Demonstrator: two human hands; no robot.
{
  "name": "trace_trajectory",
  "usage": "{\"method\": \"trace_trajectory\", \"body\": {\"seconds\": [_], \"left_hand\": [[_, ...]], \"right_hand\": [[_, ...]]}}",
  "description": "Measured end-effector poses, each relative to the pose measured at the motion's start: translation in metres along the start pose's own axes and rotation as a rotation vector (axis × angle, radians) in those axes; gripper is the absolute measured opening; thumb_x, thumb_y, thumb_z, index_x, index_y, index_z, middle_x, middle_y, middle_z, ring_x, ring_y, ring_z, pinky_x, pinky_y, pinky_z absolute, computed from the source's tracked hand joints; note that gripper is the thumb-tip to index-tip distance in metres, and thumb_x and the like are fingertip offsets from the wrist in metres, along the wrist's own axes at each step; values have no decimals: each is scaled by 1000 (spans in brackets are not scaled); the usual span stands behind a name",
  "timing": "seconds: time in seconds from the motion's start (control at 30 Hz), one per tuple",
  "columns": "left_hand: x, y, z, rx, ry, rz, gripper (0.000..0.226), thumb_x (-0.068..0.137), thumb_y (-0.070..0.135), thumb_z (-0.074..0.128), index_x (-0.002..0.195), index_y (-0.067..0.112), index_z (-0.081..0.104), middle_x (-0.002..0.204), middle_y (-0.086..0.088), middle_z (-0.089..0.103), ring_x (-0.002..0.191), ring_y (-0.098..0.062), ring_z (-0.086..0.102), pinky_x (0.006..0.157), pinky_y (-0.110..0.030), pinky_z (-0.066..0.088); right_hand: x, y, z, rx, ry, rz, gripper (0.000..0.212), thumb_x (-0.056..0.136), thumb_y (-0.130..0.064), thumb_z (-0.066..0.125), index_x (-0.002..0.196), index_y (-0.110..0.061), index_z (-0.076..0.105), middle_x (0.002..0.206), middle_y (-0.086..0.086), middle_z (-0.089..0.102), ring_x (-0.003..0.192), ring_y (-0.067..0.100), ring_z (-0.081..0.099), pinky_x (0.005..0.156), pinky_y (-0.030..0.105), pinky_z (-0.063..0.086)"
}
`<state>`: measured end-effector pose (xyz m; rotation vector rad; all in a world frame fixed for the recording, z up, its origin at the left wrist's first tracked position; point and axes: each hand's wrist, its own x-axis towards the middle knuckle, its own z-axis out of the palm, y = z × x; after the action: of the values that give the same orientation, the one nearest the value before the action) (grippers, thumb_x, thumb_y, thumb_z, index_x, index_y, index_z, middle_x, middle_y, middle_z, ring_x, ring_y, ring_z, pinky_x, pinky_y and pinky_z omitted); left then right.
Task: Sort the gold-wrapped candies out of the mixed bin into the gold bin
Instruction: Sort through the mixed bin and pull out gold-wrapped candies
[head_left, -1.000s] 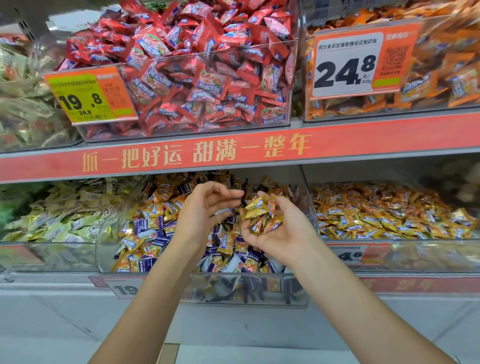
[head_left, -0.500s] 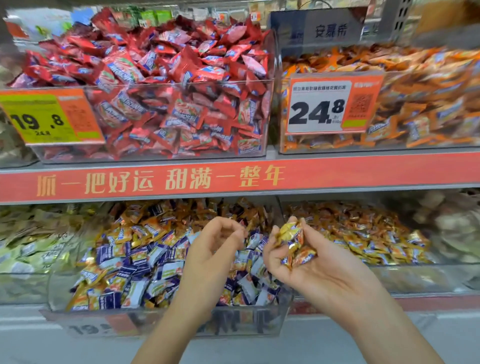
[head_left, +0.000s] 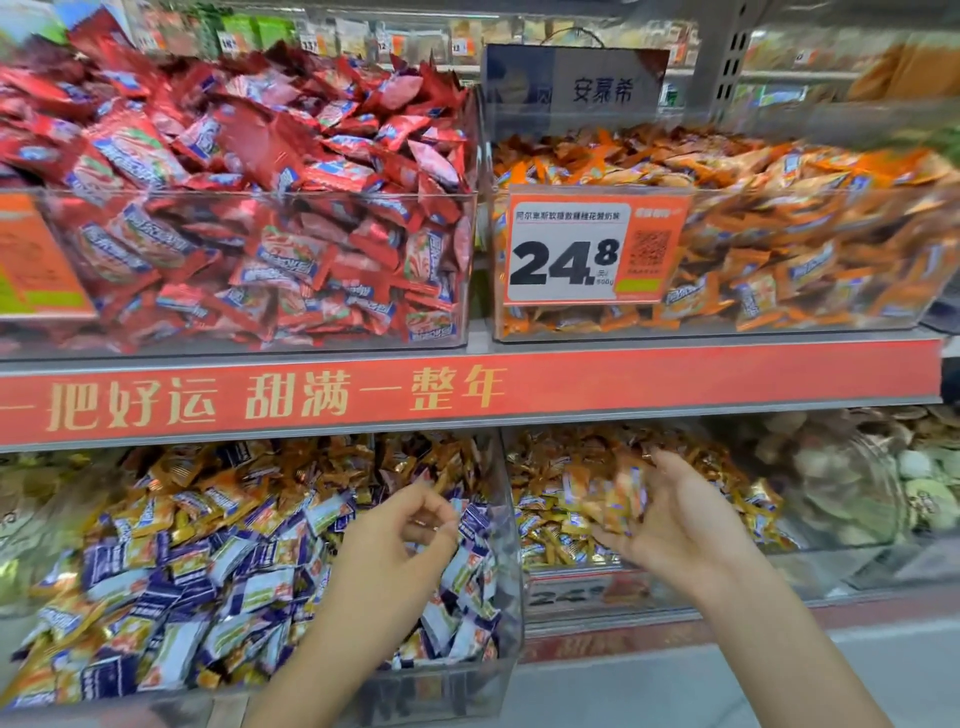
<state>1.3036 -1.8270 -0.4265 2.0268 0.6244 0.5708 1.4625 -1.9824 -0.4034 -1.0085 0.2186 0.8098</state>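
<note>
On the lower shelf stands the clear mixed bin (head_left: 506, 597), full of blue-and-white and gold-wrapped candies. To its right is the gold bin (head_left: 597, 597), filled with gold candies. My right hand (head_left: 685, 525) is cupped over the gold bin with a handful of gold-wrapped candies (head_left: 608, 499) in its palm, blurred by motion. My left hand (head_left: 400, 540) hovers over the right part of the mixed bin, fingers loosely curled and apart, with nothing visible in them.
A red shelf strip (head_left: 467, 389) with gold lettering runs just above the lower bins. Above it are a bin of red candies (head_left: 260, 332) and a bin of orange candies (head_left: 779, 322) with a 24.8 price tag (head_left: 592, 249). A round clear container (head_left: 857, 493) sits at far right.
My right hand has carried the gold candies rightward, from over the mixed bin to over the gold bin. My left hand stayed over the mixed bin. The view has come closer and shifted right.
</note>
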Motion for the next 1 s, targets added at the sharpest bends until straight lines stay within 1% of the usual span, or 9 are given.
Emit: {"method": "trace_trajectory", "body": {"seconds": [0.07, 0.1, 0.13, 0.23, 0.3, 0.47, 0.6, 0.77, 1.0], "left_hand": [[2, -4, -1, 30, -7, 1, 13, 90, 13, 59, 79, 18, 62, 81, 2, 62, 70, -3, 56, 53, -14, 45], [2, -7, -2, 47, -10, 4, 13, 90, 13, 59, 79, 19, 62, 81, 4, 62, 69, -2, 56, 54, -15, 46], [3, -10, -4, 66, -13, 6, 13, 90, 14, 59, 79, 21, 62, 81, 7, 62, 70, -2, 57, 55, -17, 47], [5, -18, -10, 144, -22, 21, 15, 90, 17, 58, 78, 26, 61, 77, 11, 62, 73, -2, 58, 61, -24, 51], [7, -22, -15, 214, -31, 36, 16, 91, 17, 57, 79, 27, 59, 79, 11, 62, 74, -3, 57, 64, -24, 48], [14, -37, -35, 432, -7, 78, 10, 90, 19, 58, 87, 29, 57, 85, 15, 58, 74, -5, 54, 63, -26, 46], [19, -47, -47, 586, -76, 90, 11, 89, 25, 61, 99, 27, 61, 96, 8, 58, 83, -9, 52, 69, -24, 42], [21, -57, -60, 515, -128, 19, 18, 88, 22, 65, 104, 27, 63, 95, 10, 59, 81, -6, 53, 69, -23, 45], [24, -60, -76, 389, -68, -72, 40, 75, 5, 67, 105, 30, 59, 99, 7, 49, 78, -10, 54, 68, -33, 54]], "right_hand": [[-3, 3, 3, -247, -63, -87, 42, 101, -29, 39, 119, 1, 15, 95, 3, 54, 114, 15, 45, 113, 50, 24], [-2, 6, 4, -355, -98, -144, 11, 100, -25, 42, 97, -15, 45, 100, -2, 52, 114, 11, 42, 114, 47, 23], [-3, 9, 4, -469, -59, -224, 29, 100, -22, 45, 129, -22, 50, 109, -8, 50, 113, 6, 41, 113, 40, 27], [-4, 19, 3, -866, 4, -535, 31, 99, -11, 44, 123, -24, 57, 100, -16, 59, 80, -11, 53, 71, 4, 41], [-13, 29, 5, -999, 9, -765, 32, 97, -3, 42, 105, -23, 66, 70, -16, 60, 46, 2, 45, 43, 12, 34], [-36, 55, 47, -1277, -232, -1183, 30, 87, -2, 46, 86, -22, 68, 91, -22, 62, 90, -5, 55, 77, 8, 39], [-1, 63, 100, -1765, -391, -932, 39, 96, -3, 43, 130, -18, 54, 121, 1, 56, 104, 12, 51, 90, 24, 43], [62, 59, 146, -2372, -246, -654, 37, 94, -11, 49, 131, -14, 42, 125, 6, 51, 97, 25, 52, 81, 32, 44], [118, 68, 158, -2075, -565, -389, 96, 80, -38, 75, 151, -20, 13, 148, 9, 39, 122, 25, 52, 105, 37, 40]]}}
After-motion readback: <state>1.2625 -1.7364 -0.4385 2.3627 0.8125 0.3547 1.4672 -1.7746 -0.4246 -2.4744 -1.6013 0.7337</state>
